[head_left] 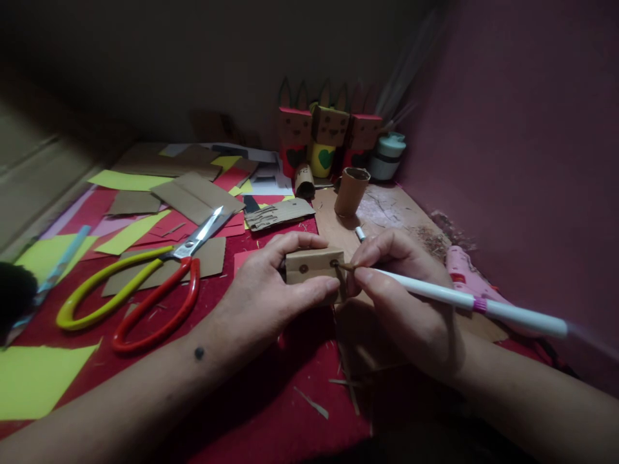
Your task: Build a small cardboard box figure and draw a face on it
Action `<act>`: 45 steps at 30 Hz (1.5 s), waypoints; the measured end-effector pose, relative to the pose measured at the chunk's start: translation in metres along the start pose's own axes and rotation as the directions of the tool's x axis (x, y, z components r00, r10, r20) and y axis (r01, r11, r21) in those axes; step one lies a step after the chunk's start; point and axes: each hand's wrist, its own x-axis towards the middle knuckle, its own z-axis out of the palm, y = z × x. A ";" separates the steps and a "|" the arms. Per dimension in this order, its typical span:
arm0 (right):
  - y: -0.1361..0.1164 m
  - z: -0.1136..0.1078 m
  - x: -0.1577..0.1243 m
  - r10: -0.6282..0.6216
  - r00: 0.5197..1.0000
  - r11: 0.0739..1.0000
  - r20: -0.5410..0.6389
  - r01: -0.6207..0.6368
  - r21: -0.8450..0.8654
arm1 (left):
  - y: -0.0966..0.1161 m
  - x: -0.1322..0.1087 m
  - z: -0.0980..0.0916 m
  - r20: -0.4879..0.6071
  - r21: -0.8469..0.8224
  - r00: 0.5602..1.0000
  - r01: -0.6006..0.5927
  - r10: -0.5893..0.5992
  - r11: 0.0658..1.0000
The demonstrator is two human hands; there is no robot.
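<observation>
A small brown cardboard box [316, 265] with two dark round marks on its face is gripped by my left hand [275, 283], thumb along its lower edge and fingers over the top. My right hand [406, 290] pinches a thin brown stick-like piece [346, 266], whose tip touches the right-hand mark. A white marker [435, 290] with a purple ring also lies within my right hand and points out to the right. Whether the brown piece belongs to the marker cannot be made out.
Scissors [186, 251] with yellow and red handles lie open at left among paper and cardboard [193, 193]. Behind stand a cardboard tube [353, 192], three box-headed figures [329, 138] and a teal-topped container [388, 156]. A pink tool [476, 283] lies at right.
</observation>
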 end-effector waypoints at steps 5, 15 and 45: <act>0.000 -0.001 -0.001 -0.010 1.000 1.000 0.011 0.010 -0.009 | -0.001 -0.001 0.000 0.003 -0.009 1.000 0.000 0.000 1.000; -0.001 -0.002 0.000 -0.010 1.000 0.999 0.020 0.011 -0.038 | 0.001 -0.001 -0.001 -0.009 0.035 1.000 -0.002 0.002 0.999; 0.008 -0.003 -0.002 -0.047 0.999 0.983 0.008 0.045 0.178 | 0.002 0.000 -0.003 0.007 0.039 0.999 0.050 -0.050 0.998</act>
